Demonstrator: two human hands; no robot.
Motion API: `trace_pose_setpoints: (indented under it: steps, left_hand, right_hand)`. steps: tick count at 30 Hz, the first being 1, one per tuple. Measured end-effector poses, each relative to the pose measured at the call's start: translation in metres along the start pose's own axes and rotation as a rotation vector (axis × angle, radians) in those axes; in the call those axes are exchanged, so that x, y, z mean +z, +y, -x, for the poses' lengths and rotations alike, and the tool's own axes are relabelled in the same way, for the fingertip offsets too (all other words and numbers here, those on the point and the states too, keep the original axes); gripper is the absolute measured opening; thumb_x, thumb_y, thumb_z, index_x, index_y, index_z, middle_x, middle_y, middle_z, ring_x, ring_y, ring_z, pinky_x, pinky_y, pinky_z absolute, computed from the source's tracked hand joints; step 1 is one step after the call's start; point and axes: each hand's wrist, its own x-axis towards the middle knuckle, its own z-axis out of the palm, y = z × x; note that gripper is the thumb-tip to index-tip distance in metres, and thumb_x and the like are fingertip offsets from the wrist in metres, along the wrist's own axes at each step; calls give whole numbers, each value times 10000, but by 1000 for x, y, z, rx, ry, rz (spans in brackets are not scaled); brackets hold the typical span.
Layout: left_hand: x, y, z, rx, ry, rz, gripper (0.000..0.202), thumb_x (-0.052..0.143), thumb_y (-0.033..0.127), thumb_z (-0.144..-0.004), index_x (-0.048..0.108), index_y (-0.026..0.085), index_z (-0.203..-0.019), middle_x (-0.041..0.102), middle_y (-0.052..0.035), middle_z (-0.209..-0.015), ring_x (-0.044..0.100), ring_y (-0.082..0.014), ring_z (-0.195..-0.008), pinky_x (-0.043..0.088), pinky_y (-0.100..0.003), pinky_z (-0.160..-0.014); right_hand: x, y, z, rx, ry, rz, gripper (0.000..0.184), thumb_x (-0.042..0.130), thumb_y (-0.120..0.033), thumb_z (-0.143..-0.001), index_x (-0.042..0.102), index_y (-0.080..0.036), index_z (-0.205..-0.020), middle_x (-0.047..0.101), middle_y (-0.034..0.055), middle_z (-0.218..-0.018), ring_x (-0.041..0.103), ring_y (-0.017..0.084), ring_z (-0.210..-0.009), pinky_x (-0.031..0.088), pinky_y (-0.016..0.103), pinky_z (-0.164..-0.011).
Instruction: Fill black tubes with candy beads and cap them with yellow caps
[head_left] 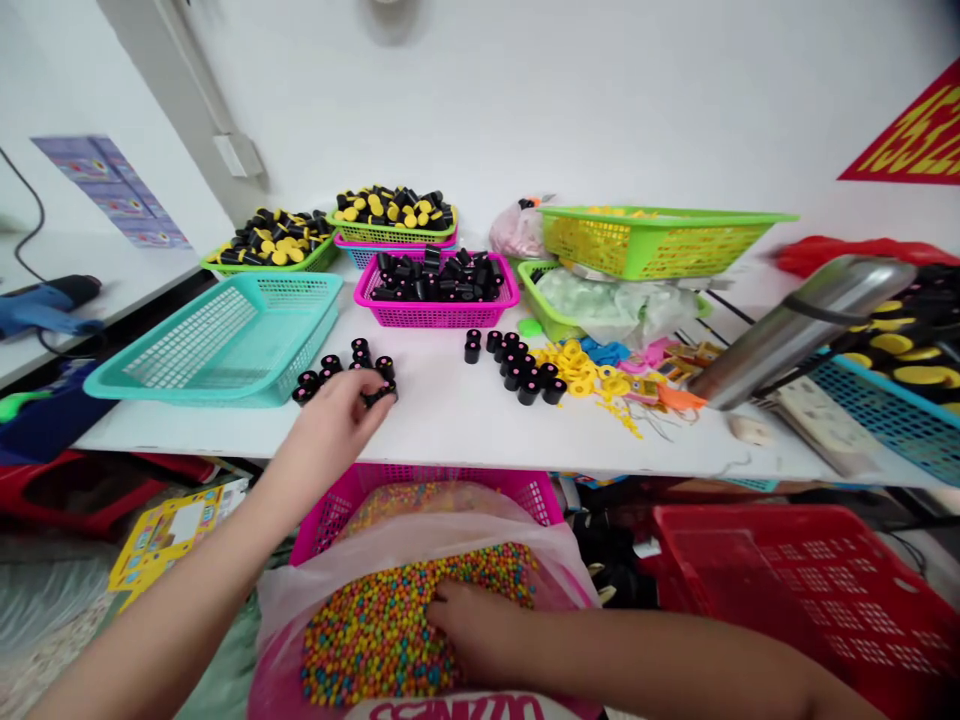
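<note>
Curling the left hand [341, 408] narrow over a cluster of small black plastic cylinders with pink-dotted tops [331, 366], I cannot tell whether it pinches one or only touches. These cylinders stand upright on the white tabletop [435, 430], beneath and just beyond that hand, probably so their tops face up within easy reach. A similar upright group of black cylinders [513, 380] stands to its right, well apart. I have the right hand [480, 625] sunk into small, round, multicoloured beads [375, 620], partly buried, so I cannot tell what it holds. Around it, the translucent plastic bag [559, 562] gapes wide, seemingly to let the hand dip in freely. The beads look smooth and evenly sized, mixing orange, yellow, green, blue and pink.
</note>
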Motion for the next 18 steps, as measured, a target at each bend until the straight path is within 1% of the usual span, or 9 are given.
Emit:
trace_pose_setpoints:
  steps: [1,3,6,8,10,12,14,16,18]
  left_hand:
    - [10,13,-19,32,-27,49,249,491,353,-924,547,176,-1091,652,-58,-975,628,-175,-798,488,-321,-823]
    - [40,36,-59,19,-125,117,330,503,302,-926,494,170,-1228,631,-93,-1148,643,-181,-888,466,-330,-889]
    - [89,61,-108,-124,-192,120,475,562,342,-906,444,53,-1264,591,-240,-1214,609,-288,-1100,439,-380,-937]
    - [113,69,-127,-160,-212,124,478,579,346,-896,462,8,-1213,593,-297,-1176,607,-328,-1110,454,-392,-901]
    - [126,72,-137,-153,-229,136,412,565,298,-902,480,4,-1177,606,-301,-1149,620,-326,-1088,466,-385,-874]
    - [127,71,-139,-119,-243,147,330,546,246,-903,506,18,-1138,634,-273,-1109,632,-306,-1061,469,-378,-871]
    - [116,67,-132,-72,-254,156,274,565,231,-880,543,50,-1084,663,-222,-1057,641,-285,-1027,468,-374,-879]
    - [92,62,-113,-17,-265,166,256,617,258,-839,571,102,-1037,687,-148,-991,652,-255,-967,474,-361,-870]
    - [59,58,-79,51,-298,217,263,657,295,-798,584,155,-1009,695,-66,-927,658,-210,-880,490,-331,-833]
  right_hand:
    - [-1,0,1,-3,3,-4,312,658,-272,-715,649,-138,-996,662,110,-978,641,206,-754,487,262,-607]
    - [-3,0,2,-12,9,-9,297,640,-266,-723,648,-147,-995,670,96,-961,643,198,-750,477,251,-602]
    - [-5,-2,4,-23,27,-21,273,607,-226,-735,647,-162,-998,680,83,-967,650,190,-771,471,240,-611]
    - [-6,-1,5,-19,42,-29,273,590,-206,-738,645,-164,-1002,685,82,-976,657,195,-783,472,241,-613]
    - [-6,0,5,-8,49,-37,291,586,-190,-727,642,-158,-1010,692,89,-981,664,207,-794,478,247,-615]
    - [-7,1,7,8,54,-59,314,592,-186,-714,637,-150,-1023,699,99,-991,670,221,-818,488,254,-630]
    - [-10,2,9,31,52,-98,337,600,-186,-709,634,-149,-1042,704,105,-1013,674,228,-843,498,260,-658]
    - [-14,2,12,64,37,-144,337,592,-175,-716,638,-152,-1049,710,104,-1018,674,223,-848,500,263,-672]
    - [-19,2,15,74,41,-194,328,569,-154,-735,644,-157,-1054,714,99,-1021,670,212,-860,496,258,-689]
